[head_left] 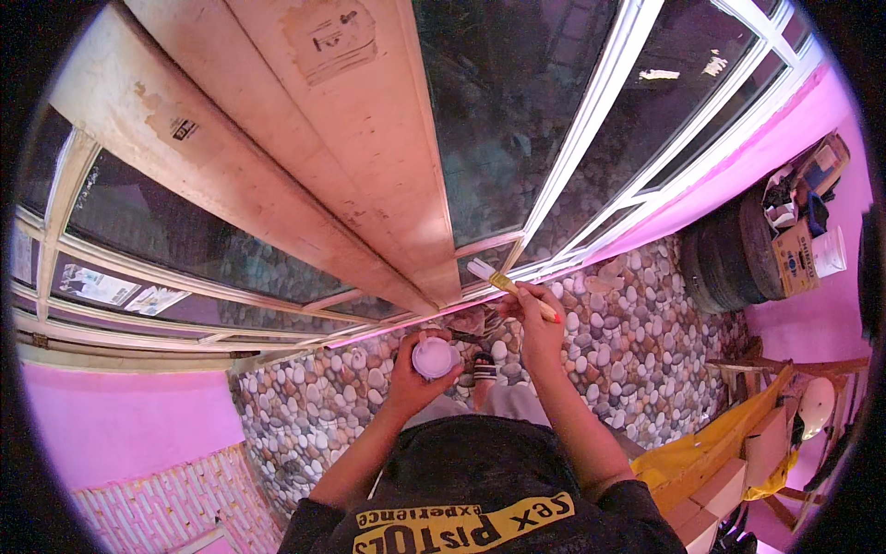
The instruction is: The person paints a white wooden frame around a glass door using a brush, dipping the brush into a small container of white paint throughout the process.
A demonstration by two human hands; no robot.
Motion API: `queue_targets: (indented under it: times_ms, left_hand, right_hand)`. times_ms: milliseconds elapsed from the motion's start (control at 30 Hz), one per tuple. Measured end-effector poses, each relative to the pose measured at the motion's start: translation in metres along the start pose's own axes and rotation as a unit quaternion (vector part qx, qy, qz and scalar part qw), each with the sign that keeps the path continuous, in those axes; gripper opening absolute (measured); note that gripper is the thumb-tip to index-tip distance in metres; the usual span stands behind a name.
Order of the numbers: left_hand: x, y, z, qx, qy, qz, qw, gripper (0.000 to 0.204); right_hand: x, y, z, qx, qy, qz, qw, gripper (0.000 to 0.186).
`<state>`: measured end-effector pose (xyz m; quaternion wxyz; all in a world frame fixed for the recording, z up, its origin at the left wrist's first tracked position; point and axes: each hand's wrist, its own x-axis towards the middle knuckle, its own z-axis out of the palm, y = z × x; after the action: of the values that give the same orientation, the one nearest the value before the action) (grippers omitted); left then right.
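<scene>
My left hand is wrapped round a small cup of white paint, held in front of my body. In my right hand is a paintbrush, its white-coated bristles pointing up and left toward the window frame. Those bristles appear to be at the lower part of the frame; whether they touch it I cannot tell. The white window frame runs up and right from there around dark glass panes. Left of it stand bare tan wooden panels with a dark seam between them.
Stacked tyres stand at the right wall, with cardboard boxes and a white bucket by them. A wooden bench with yellow cloth is at the lower right. Pebble-patterned floor lies underfoot. Paned windows extend left.
</scene>
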<state>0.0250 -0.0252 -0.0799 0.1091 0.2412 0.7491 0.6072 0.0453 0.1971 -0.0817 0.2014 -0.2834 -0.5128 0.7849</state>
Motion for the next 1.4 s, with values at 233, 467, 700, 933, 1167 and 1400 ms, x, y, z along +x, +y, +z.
queue_targets:
  times_ms: [233, 467, 700, 933, 1167, 1400]
  left_hand:
    - [-0.012, -0.016, -0.002, -0.04, 0.016, 0.004, 0.999, 0.074]
    - [-0.013, -0.02, -0.001, -0.042, 0.016, 0.018, 0.999, 0.073]
    - [-0.016, -0.023, -0.003, -0.033, 0.008, 0.003, 0.999, 0.074]
    - [-0.017, -0.021, -0.002, -0.016, 0.007, -0.025, 1.0, 0.075]
    - [-0.013, -0.023, 0.0, -0.055, 0.018, 0.007, 0.998, 0.075]
    - [-0.012, -0.023, 0.002, -0.032, 0.013, 0.005, 0.999, 0.072]
  right_hand:
    - [0.014, 0.014, 0.011, -0.007, -0.021, -0.001, 1.0, 0.02]
    - [0.027, 0.016, 0.011, -0.024, -0.031, -0.017, 0.999, 0.022]
    - [0.032, 0.008, 0.008, -0.015, 0.022, -0.039, 0.999, 0.02]
    - [0.024, 0.017, 0.013, -0.093, -0.029, -0.033, 0.995, 0.019]
    - [0.037, 0.012, 0.006, -0.043, 0.014, -0.039, 0.998, 0.018]
    - [0.031, 0.016, -0.002, -0.108, 0.022, -0.083, 0.99, 0.019]
